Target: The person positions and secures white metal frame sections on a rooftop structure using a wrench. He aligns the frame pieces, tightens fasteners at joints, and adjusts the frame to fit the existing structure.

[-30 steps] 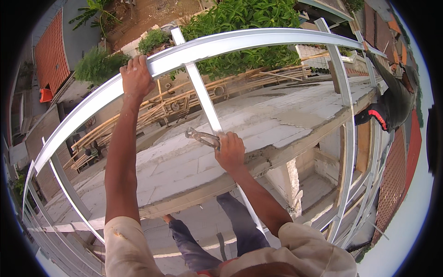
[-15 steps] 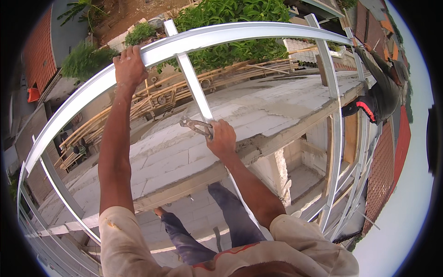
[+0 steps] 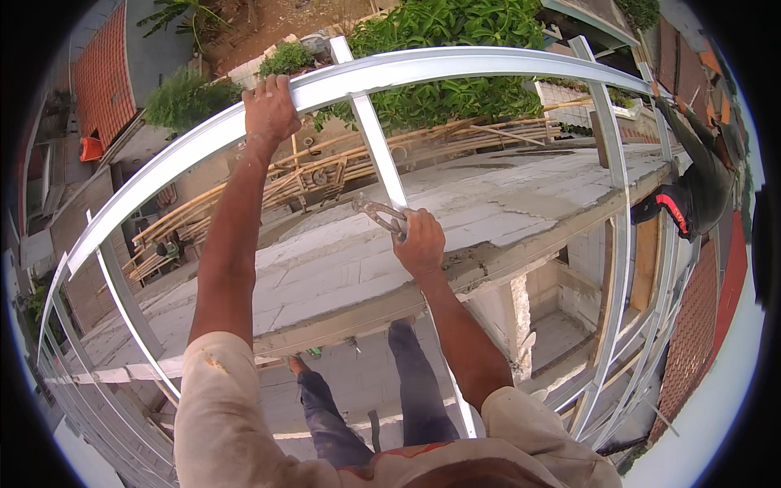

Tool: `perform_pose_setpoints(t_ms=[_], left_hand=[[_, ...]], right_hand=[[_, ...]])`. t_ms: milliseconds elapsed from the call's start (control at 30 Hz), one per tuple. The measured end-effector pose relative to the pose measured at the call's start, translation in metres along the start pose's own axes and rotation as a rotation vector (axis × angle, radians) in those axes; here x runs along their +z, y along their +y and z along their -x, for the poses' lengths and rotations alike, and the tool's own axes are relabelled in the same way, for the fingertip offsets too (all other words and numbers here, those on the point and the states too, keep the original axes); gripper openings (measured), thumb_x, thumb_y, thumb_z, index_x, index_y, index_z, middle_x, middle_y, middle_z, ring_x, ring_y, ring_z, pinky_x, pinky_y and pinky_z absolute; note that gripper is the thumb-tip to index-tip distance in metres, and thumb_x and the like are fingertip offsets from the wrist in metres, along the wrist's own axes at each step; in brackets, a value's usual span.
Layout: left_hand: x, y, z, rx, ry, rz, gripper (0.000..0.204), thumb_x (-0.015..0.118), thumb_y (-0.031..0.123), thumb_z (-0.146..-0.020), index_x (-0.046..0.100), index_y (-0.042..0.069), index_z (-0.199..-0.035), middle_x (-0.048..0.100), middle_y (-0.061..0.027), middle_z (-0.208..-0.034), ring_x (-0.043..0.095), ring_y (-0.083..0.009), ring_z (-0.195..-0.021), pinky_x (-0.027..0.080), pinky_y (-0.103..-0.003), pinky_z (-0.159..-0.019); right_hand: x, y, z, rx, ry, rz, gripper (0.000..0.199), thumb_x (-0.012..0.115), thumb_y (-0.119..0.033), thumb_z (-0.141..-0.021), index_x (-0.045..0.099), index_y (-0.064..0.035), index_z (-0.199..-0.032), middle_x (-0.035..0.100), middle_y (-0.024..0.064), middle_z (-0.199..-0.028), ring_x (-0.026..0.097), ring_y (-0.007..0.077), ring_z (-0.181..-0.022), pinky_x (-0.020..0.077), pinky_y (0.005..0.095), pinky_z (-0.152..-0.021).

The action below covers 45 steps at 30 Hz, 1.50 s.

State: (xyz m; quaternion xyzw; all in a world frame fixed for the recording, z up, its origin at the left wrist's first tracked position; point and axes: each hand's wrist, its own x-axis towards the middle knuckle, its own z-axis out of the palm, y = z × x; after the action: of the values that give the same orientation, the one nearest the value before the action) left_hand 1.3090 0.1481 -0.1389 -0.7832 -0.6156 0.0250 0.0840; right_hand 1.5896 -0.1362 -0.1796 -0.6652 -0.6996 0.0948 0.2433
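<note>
Metal beam, silvery: arcs from the left side across the far side of both hands to the far right. Left hand: fingers curled over the beam, gripping it left of its crossing with a metal strut. Pincers: right of and nearer than the left hand, head pointing left, handles in the right hand. Right hand: closed around the handles, nearer than the beam, against the strut; cannot tell whether it grips the strut too. Far right: co-worker, arms raised toward the beam's end.
</note>
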Motion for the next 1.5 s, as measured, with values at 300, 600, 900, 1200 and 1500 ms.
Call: perform_pose_setpoints(t_ms=[300, 600, 900, 1200, 1500], left_hand=[[-0.053, -0.019, 0.037, 0.047, 0.049, 0.123, 0.056, 0.082, 0.024, -0.072, 0.060, 0.007, -0.122, 0.064, -0.0132, -0.123, 0.061, -0.0307, -0.121, 0.042, -0.055, -0.106], [-0.057, -0.040, 0.057, 0.058, 0.015, 0.212, 0.056, 0.082, 0.023, -0.073, 0.060, 0.006, -0.122, 0.064, -0.0141, -0.123, 0.061, -0.0305, -0.123, 0.042, -0.054, -0.107], [-0.014, 0.004, -0.023, 0.059, 0.035, 0.148, 0.053, 0.074, 0.012, -0.077, 0.054, 0.007, -0.126, 0.063, -0.0108, -0.122, 0.063, -0.0304, -0.120, 0.046, -0.055, -0.095], [-0.007, 0.048, -0.042, 0.098, -0.019, 0.010, 0.065, 0.080, 0.019, -0.076, 0.049, 0.008, -0.132, 0.061, -0.0108, -0.128, 0.062, -0.0315, -0.127, 0.047, -0.056, -0.098], [-0.017, 0.058, -0.045, 0.057, -0.001, -0.015, 0.070, 0.079, 0.016, -0.075, 0.048, 0.008, -0.137, 0.059, -0.0101, -0.134, 0.057, -0.0315, -0.130, 0.046, -0.056, -0.100]], right_hand=[[-0.025, -0.064, 0.041, 0.021, 0.028, 0.083, 0.052, 0.085, -0.008, -0.076, 0.061, 0.0000, -0.121, 0.061, 0.0185, -0.100, 0.065, 0.0410, -0.094, 0.0521, 0.0505, -0.080], [-0.017, -0.091, 0.061, 0.118, 0.005, 0.096, 0.048, 0.084, -0.010, -0.078, 0.063, -0.0001, -0.120, 0.063, 0.0177, -0.103, 0.066, 0.0414, -0.096, 0.0526, 0.0508, -0.081], [-0.008, -0.014, -0.010, 0.092, 0.014, 0.055, 0.055, 0.087, -0.013, -0.070, 0.061, -0.0058, -0.118, 0.061, 0.0131, -0.102, 0.064, 0.0356, -0.093, 0.0521, 0.0479, -0.079], [-0.003, 0.029, -0.001, 0.161, 0.009, 0.018, 0.055, 0.087, -0.017, -0.070, 0.062, -0.0102, -0.118, 0.060, 0.0103, -0.103, 0.064, 0.0319, -0.095, 0.0520, 0.0464, -0.077], [-0.028, 0.041, -0.009, 0.123, 0.028, 0.021, 0.043, 0.078, -0.019, -0.077, 0.062, -0.0078, -0.115, 0.058, 0.0114, -0.104, 0.063, 0.0322, -0.099, 0.0529, 0.0451, -0.083]])
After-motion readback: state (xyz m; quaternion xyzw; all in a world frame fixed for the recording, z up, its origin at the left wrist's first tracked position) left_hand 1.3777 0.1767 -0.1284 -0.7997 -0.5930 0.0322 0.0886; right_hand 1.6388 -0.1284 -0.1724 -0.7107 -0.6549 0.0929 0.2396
